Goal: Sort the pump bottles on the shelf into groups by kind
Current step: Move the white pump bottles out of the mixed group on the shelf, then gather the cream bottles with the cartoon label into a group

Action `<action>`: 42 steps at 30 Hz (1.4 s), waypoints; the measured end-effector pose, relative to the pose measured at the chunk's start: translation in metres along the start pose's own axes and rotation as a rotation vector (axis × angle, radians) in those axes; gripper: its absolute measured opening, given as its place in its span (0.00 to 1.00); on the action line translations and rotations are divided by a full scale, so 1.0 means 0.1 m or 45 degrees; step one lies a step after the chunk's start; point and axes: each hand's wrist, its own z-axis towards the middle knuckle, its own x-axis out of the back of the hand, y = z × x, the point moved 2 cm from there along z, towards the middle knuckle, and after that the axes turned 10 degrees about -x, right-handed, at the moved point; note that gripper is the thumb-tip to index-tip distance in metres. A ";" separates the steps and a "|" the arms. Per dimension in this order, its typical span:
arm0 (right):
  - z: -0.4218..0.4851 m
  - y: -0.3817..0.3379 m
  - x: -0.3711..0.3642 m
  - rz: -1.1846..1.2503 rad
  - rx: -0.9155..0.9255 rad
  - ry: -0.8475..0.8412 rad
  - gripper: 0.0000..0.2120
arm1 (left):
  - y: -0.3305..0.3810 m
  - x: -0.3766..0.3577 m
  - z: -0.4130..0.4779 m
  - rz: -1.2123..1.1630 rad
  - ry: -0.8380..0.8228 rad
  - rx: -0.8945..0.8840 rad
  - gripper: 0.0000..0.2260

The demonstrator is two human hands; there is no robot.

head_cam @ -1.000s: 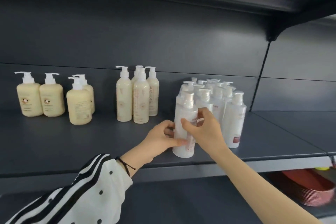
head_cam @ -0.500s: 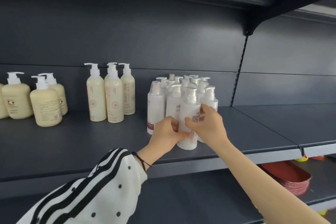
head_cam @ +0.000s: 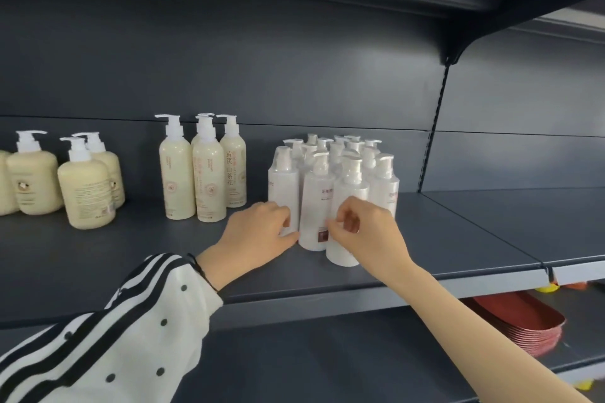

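The dark grey metal shelf (head_cam: 98, 258) carries three groups, all upright; squat cream pump bottles (head_cam: 86, 196) stand at the left; tall cream pump bottles (head_cam: 204, 183) stand near its middle. White pump bottles (head_cam: 316, 203) crowd together just right of those, touching one another.

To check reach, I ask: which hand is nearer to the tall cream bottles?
Left. The left hand grips the leftmost white bottle, just right of the tall cream bottles; the right hand holds the front white bottle, farther right.
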 end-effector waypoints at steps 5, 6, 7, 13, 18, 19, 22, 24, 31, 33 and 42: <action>0.00 -0.48 -0.33 -0.126 0.296 -0.163 0.08 | -0.47 0.21 -0.30 0.180 -0.059 0.065 0.16; 0.01 -0.58 -0.43 -0.143 0.321 -0.209 0.09 | -0.57 0.25 -0.37 0.199 -0.063 0.095 0.16; 0.03 -0.68 -0.52 -0.149 0.333 -0.248 0.10 | -0.67 0.28 -0.45 0.221 -0.065 0.124 0.17; 0.13 -1.17 -1.12 -0.195 0.373 -0.348 0.14 | -1.28 0.43 -0.94 0.307 -0.119 0.245 0.17; 0.13 -1.59 -1.66 -0.272 0.357 -0.459 0.15 | -1.90 0.65 -1.36 0.315 -0.104 0.379 0.16; 0.13 -1.69 -1.77 -0.277 0.358 -0.477 0.15 | -2.04 0.68 -1.45 0.323 -0.103 0.400 0.16; 0.13 -1.95 -2.10 -0.260 0.348 -0.526 0.17 | -2.45 0.77 -1.73 0.357 -0.137 0.463 0.16; 0.16 -2.11 -2.30 -0.223 0.323 -0.537 0.17 | -2.73 0.82 -1.89 0.347 -0.156 0.533 0.15; 0.36 -2.57 -3.04 0.009 0.050 -0.558 0.30 | -3.63 0.92 -2.33 0.240 -0.183 0.799 0.10; 0.42 -2.67 -3.19 0.112 -0.036 -0.572 0.31 | -3.83 0.92 -2.37 0.138 -0.095 0.887 0.08; 0.51 -2.79 -3.48 0.237 -0.216 -0.490 0.30 | -4.66 0.74 -2.37 -0.575 0.601 1.123 0.34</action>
